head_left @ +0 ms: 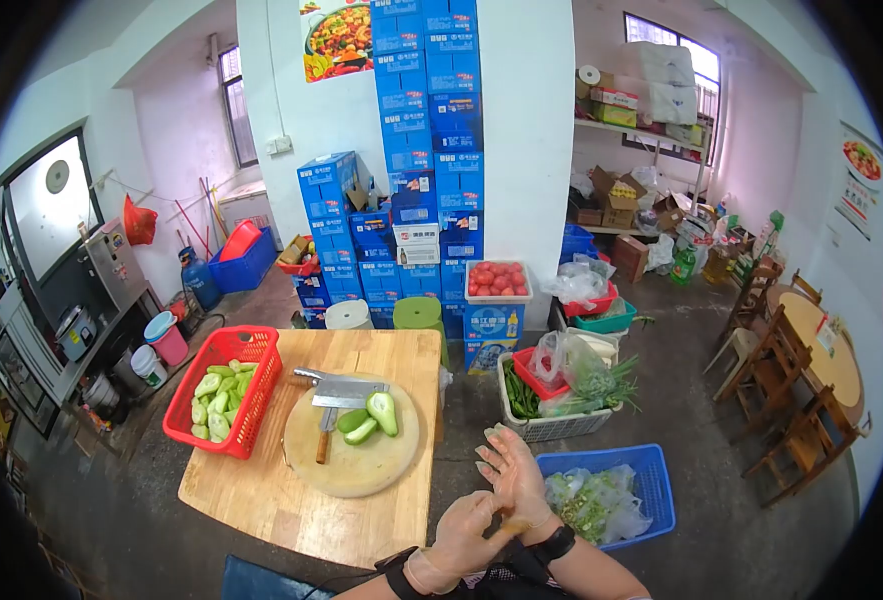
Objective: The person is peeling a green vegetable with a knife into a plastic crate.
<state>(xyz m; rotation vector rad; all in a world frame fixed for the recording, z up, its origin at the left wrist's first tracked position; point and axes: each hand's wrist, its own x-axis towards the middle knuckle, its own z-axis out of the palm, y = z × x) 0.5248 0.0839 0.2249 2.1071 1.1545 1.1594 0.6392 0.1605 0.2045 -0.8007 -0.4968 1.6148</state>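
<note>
My right hand (516, 478) is raised palm up off the right edge of the wooden table, fingers apart, in a clear plastic glove. My left hand (464, 535), gloved too, is closed at the right wrist, on the cuff of the plastic glove (527, 508). On the table, a round chopping board (361, 474) bears a cleaver (346, 389), a wooden-handled peeler or small knife (323, 446) and several pieces of peeled, halved green gourd (382, 412). To the left, a red basket (251, 420) holds several more pale green pieces.
A blue crate (665, 490) with bagged greens stands on the floor at right. Behind it is a white basket (561, 430) of green vegetables. Tomatoes (498, 280) sit on stacked blue boxes (406, 140). Stools (419, 314) touch the table's far side; wooden chairs (801, 440) are far right.
</note>
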